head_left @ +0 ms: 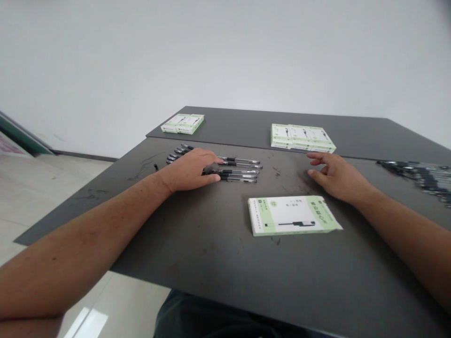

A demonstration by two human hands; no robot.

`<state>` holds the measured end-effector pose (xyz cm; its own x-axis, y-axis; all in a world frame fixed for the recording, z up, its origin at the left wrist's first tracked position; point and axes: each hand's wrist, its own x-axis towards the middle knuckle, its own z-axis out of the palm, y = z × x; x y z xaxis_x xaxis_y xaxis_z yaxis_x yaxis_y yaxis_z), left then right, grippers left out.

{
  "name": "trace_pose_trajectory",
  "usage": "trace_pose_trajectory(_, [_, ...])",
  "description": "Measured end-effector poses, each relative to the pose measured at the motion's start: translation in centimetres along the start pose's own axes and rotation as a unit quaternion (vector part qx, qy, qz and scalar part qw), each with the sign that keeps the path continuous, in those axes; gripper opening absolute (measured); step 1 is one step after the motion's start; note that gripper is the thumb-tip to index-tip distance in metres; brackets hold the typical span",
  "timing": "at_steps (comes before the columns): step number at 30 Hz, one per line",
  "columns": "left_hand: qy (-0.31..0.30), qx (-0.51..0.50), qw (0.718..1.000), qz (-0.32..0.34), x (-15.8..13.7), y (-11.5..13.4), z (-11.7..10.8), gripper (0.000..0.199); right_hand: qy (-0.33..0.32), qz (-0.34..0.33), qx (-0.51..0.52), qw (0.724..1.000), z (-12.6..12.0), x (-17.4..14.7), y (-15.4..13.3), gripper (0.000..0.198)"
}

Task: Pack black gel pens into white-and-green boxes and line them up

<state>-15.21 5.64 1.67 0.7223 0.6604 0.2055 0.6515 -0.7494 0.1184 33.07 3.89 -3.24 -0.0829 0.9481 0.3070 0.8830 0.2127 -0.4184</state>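
Observation:
My left hand (193, 170) lies over a row of black gel pens (243, 177) on the dark table. Its thumb and forefinger are apart, with pens showing between and beyond them. Parts of the pens are hidden under the palm. To the right, my right hand (327, 171) is open and holds nothing, its fingers loosely curved just above the table. Nearer to me, between the two hands, a white and green pen box (292, 217) with a pen printed on it lies flat.
More black pens (423, 179) lie in a pile at the right. At the back are a stack of similar boxes (303, 137) and two more boxes (183, 123) at the left. A small black piece (156, 166) sits left of the pens. A seam crosses the table (211, 244).

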Motion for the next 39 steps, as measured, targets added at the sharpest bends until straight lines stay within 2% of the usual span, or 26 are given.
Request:
trace_pose_trajectory(4, [0.010, 0.000, 1.000, 0.012, 0.7, 0.3, 0.4, 0.062, -0.005, 0.005, -0.002, 1.000, 0.0, 0.1, -0.2, 0.059])
trace_pose_trajectory(7, [-0.008, 0.003, 1.000, 0.024, 1.2, 0.5, 0.8, 0.064, -0.005, 0.011, -0.008, 1.000, 0.0, 0.1, -0.4, 0.061])
trace_pose_trajectory(12, [-0.030, 0.018, 0.999, 0.026, 1.5, 0.3, 1.1, 0.059, -0.004, 0.009, -0.014, 1.000, -0.2, 0.1, -0.7, 0.063])
trace_pose_trajectory(23, [0.015, -0.001, 0.999, 0.042, 1.3, -0.7, 0.6, 0.052, 0.002, -0.001, -0.003, 1.000, -0.1, -0.1, -0.3, 0.059])
trace_pose_trajectory(39, [-0.015, 0.001, 1.000, 0.024, 1.4, -0.5, 0.6, 0.045, 0.004, -0.008, -0.012, 1.000, 0.0, 0.0, -0.1, 0.057])
